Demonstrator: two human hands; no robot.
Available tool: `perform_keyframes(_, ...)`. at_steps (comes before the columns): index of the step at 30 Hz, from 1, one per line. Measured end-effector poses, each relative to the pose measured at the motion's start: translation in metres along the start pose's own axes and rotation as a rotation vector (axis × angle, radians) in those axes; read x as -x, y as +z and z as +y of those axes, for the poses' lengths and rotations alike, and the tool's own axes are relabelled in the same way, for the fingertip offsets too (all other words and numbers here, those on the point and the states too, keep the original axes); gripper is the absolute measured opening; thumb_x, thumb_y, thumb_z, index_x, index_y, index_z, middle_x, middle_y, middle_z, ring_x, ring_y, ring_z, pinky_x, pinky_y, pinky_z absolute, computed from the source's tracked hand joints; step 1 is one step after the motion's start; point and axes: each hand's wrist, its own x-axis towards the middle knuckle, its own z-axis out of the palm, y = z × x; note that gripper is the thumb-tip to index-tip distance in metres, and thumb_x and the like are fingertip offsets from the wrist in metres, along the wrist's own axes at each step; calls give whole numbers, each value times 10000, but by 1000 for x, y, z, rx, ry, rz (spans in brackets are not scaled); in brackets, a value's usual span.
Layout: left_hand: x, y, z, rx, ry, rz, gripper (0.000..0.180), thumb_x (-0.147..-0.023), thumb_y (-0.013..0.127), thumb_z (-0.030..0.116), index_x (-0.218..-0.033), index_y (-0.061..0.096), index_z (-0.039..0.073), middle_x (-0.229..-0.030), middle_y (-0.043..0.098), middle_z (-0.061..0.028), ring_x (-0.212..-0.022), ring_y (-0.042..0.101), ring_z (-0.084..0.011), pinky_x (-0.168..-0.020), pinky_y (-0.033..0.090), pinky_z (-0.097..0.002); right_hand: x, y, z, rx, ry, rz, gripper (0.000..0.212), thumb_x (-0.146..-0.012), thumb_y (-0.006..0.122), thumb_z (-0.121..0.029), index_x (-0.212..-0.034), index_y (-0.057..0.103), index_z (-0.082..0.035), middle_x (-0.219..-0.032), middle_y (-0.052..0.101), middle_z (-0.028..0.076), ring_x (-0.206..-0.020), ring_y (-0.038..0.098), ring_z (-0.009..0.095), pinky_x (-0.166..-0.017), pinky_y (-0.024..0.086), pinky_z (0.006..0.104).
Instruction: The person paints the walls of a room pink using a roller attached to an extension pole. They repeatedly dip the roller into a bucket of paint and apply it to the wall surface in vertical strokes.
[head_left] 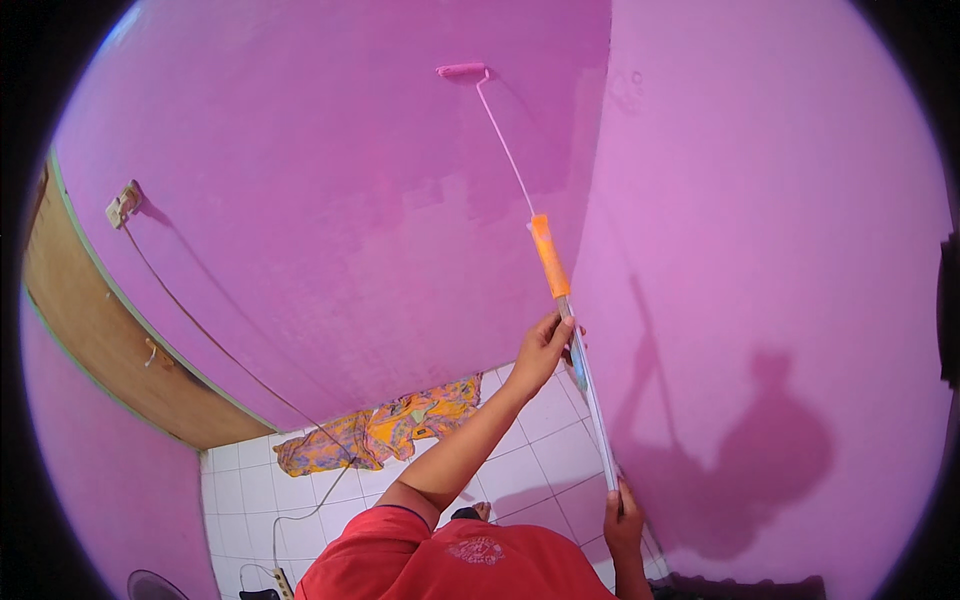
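A paint roller (462, 70) with a pink sleeve is up at the far wall, seemingly on the surface, its thin frame running down to an orange handle (550, 258). That handle is joined to a long pale pole (594, 405). Just under the handle, my left hand (546, 345) is closed round the upper pole. Lower and to the right, my right hand (623, 512) grips the pole's bottom end. Darker purple covers the far wall (340, 120) around the roller, with a lighter, uneven patch (440, 250) below it.
At the left, a wall socket (124, 205) holds a plug, whose cable (240, 365) hangs down to the white tiled floor (540, 455). A patterned orange cloth (380, 430) lies along the wall's foot. A wooden door (110, 320) stands left; the right wall (780, 200) carries my shadow.
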Motion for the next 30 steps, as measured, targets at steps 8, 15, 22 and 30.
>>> perform_keyframes(8, 70, -14, -104, 134, -325, -33, 320, -1032, 529, 352, -1138, 627, 66, -1012, 677, -35, -912, 643, -136, -744, 543, -300, 67, -16, 47, 129, 84, -138, 340, -1004, 530, -220, -1254, 601, 0, -797, 659, 213, -660, 653, 304, -598, 486, 376)
perform_keyframes(15, 108, -21, -150, 194, -515, -31, 349, -1026, 540, 351, -1161, 616, 39, -1034, 683, -62, -939, 652, -151, -767, 557, -318, 106, -27, 56, 176, 284, -250, 403, -1019, 479, -296, -1288, 595, -20, -1062, 683, 248, -961, 654, 446, -820, 525, 480)
perform_keyframes(22, 72, -12, -64, 75, -227, -70, 343, -1028, 540, 338, -1196, 611, 49, -1045, 687, -59, -937, 663, -151, -754, 547, -309, 73, -27, 24, 142, 199, -174, 351, -986, 557, -194, -1292, 592, -25, -876, 688, 223, -740, 703, 312, -638, 522, 387)
perform_keyframes(30, 50, -27, -30, 106, -129, 19, 327, -1028, 540, 337, -1161, 624, 51, -1013, 687, -43, -889, 636, -121, -715, 535, -297, 45, -3, 3, 43, 216, -155, 352, -988, 559, -213, -1285, 605, -29, -881, 695, 214, -713, 693, 266, -664, 525, 375)
